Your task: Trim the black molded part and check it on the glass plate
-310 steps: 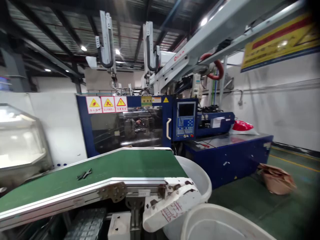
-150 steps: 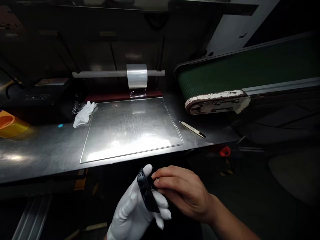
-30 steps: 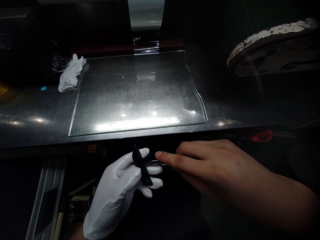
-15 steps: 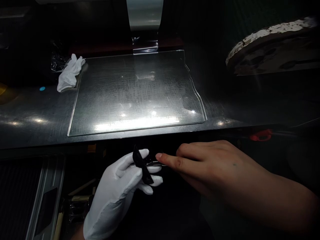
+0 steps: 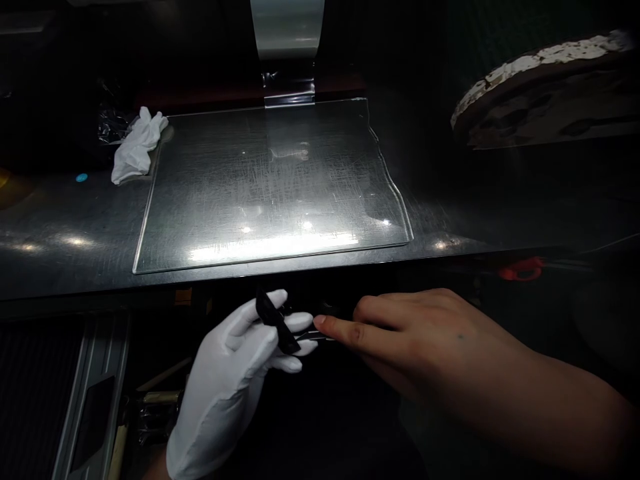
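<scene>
apparently the work on the small black part [image 5: 277, 322] is under way rather than finished. the part is up in the air just off the front edge of the bench [image 5: 65, 267], tilted, in the white-gloved left hand [image 5: 210, 400]. that hand pinches it between the thumb and the fingers, with the other fingertips loosely spread behind it. the bare right hand [image 5: 430, 340] seems to be gripping a thin metal tool [image 5: 320, 336], with the index finger stretched out along it; the thumb is hidden, so the exact grip can't be told. the tool's tip is close to the part's lower end, though whether it touches is too dark to tell.

as for what is done, the part is in hand and the tool is up to it. how much of its edge or face has been worked doesn't show, and no finished part can be made out on the glass sheet [image 5: 275, 187]. what looks left is the rest of this tool work, then letting go of the part, since both hands are busy at it.
</scene>
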The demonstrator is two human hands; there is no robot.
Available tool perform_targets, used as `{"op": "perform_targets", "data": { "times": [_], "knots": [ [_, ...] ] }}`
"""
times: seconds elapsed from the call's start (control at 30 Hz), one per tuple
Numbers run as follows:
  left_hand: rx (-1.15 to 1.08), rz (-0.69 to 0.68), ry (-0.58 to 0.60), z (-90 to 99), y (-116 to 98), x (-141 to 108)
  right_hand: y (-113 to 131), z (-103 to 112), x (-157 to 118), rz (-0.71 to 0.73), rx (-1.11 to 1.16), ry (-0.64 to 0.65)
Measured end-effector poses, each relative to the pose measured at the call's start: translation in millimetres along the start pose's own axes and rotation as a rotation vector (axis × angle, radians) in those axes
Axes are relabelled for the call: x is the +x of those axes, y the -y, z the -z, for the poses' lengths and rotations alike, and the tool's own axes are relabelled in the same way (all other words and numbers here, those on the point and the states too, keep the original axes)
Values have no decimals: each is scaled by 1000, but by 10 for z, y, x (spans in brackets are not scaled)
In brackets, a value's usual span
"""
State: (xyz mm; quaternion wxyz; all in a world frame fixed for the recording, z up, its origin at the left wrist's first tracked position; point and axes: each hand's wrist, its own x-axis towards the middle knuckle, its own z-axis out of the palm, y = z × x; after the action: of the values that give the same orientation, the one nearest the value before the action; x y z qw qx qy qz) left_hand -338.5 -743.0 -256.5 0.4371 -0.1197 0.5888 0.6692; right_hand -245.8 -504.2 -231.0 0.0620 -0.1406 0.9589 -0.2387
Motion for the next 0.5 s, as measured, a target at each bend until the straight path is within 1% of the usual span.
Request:
{"op": "perform_targets", "data": {
  "times": [0.07,0.13,0.2,0.37,0.5],
  "knots": [
    [-13,-20,0,30,-3,11,4,-7,-10,1,16,11],
    [-38,-14,17,58,-5,17,3,-2,-13,1,31,-14],
    [-65,-13,43,81,-1,16,-5,15,-12,-3,35,-44],
    [-121,-69,122,94,26,13,-16,63,-21,-5,38,-73],
    [-200,-117,89,82,38,34,5,80,1,-1,40,-80]
  ]
}}
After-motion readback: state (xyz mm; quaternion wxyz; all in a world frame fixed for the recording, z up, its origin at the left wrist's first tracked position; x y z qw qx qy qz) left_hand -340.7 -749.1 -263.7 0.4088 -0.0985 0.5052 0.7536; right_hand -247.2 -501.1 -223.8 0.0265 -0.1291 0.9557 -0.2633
